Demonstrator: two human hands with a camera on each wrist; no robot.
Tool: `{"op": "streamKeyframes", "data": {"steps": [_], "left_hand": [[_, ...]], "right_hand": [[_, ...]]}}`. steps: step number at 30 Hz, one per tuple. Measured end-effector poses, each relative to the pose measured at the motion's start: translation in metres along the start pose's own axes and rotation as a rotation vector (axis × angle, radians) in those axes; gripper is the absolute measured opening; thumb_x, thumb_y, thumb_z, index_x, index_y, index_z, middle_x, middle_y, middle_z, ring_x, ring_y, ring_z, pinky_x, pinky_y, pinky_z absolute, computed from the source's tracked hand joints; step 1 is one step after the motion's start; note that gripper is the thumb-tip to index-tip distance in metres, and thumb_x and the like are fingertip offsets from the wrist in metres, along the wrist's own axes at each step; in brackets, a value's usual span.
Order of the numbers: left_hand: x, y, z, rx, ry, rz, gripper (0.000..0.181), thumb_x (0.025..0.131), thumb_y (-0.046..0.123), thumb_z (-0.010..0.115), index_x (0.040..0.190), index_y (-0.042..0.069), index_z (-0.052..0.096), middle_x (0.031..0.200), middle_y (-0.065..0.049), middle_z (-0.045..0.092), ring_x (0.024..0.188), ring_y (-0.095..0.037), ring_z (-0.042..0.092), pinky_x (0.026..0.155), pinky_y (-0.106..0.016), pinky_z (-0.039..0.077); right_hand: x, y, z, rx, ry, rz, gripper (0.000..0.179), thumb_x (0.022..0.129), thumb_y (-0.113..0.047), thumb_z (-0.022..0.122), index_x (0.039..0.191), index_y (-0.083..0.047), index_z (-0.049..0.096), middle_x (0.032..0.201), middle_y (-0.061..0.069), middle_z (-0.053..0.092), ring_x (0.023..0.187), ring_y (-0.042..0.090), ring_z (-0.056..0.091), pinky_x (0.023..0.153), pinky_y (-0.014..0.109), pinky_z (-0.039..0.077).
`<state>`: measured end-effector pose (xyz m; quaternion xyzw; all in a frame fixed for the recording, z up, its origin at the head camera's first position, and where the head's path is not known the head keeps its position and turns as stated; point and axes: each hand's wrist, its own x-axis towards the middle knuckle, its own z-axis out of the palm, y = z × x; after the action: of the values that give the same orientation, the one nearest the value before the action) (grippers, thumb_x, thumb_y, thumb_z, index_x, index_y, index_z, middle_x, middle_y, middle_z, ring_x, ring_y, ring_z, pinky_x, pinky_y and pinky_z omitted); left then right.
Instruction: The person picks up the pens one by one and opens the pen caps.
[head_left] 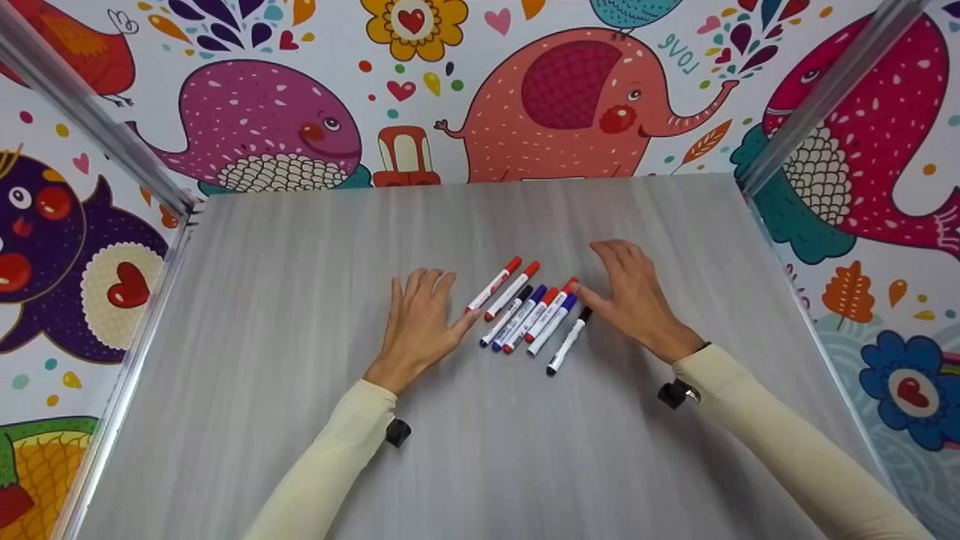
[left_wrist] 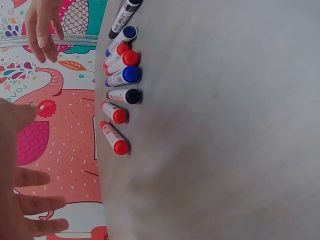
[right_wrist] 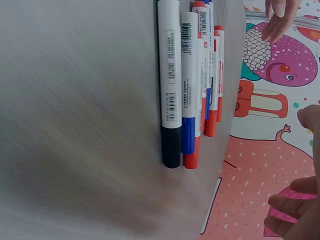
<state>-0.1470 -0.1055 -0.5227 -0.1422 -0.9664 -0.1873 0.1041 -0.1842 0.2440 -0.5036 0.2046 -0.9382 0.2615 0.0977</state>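
So eight markers were lying side by side in a slanted row near the middle of the table, caps facing away from the person and a bit to the right. Left to right the caps went red, red, black, blue, red, red, blue, black. The middle ones sat packed close, while the black marker at the right end lay just beside the others, its plain end nearer the person.

The left hand was on the left of the row, fingers straight and fanned out, thumb reaching toward the red marker at that end — couldn't tell from the head view if it touched. The right hand was over on the other side, fingers loose and slightly bent, thumb pointing at the caps. In its own wrist view that hand looked apart from the markers, so its grip was relaxed.

Both arms had cream sleeves, with a small black box under the left wrist and a similar one at the right. Behind the table was a cartoon wall — purple whale, orange elephant, yellow flower
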Motion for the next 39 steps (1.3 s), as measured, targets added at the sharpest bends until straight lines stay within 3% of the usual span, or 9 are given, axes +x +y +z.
{"op": "streamKeyframes", "data": {"steps": [8,13,35,39], "left_hand": [[0.000,-0.003,0.005,-0.062,0.026,0.023,0.067,0.100,0.048,0.078,0.145,-0.001,0.067,0.143,-0.020,0.067,0.138,-0.039,0.056,0.121,-0.065,0.038],[0.000,-0.003,0.008,-0.107,0.024,0.021,0.062,0.100,0.041,0.080,0.143,-0.002,0.068,0.141,-0.019,0.068,0.135,-0.038,0.057,0.119,-0.056,0.039],[-0.012,0.001,0.025,-0.210,0.006,-0.060,0.059,0.101,0.037,0.081,0.144,-0.001,0.068,0.143,-0.017,0.068,0.138,-0.036,0.057,0.122,-0.053,0.040],[-0.012,-0.001,0.028,-0.223,0.030,-0.054,0.056,0.100,0.035,0.082,0.142,-0.001,0.069,0.140,-0.017,0.069,0.135,-0.036,0.058,0.121,-0.053,0.042]], "right_hand": [[0.006,0.006,0.007,0.046,0.019,-0.022,0.073,0.099,-0.036,0.083,0.156,0.000,0.054,0.153,0.022,0.058,0.144,0.040,0.047,0.121,0.063,0.034],[0.009,0.005,0.010,0.054,0.021,-0.025,0.070,0.098,-0.032,0.085,0.153,0.000,0.058,0.149,0.023,0.060,0.142,0.041,0.048,0.119,0.062,0.036],[0.015,0.004,0.027,0.081,-0.051,-0.082,0.063,0.101,-0.034,0.081,0.151,-0.001,0.060,0.147,0.022,0.061,0.139,0.040,0.050,0.118,0.062,0.038],[0.017,0.004,0.032,0.079,-0.045,-0.091,0.064,0.100,-0.034,0.082,0.150,0.000,0.060,0.146,0.022,0.061,0.139,0.041,0.050,0.117,0.063,0.038]]}}
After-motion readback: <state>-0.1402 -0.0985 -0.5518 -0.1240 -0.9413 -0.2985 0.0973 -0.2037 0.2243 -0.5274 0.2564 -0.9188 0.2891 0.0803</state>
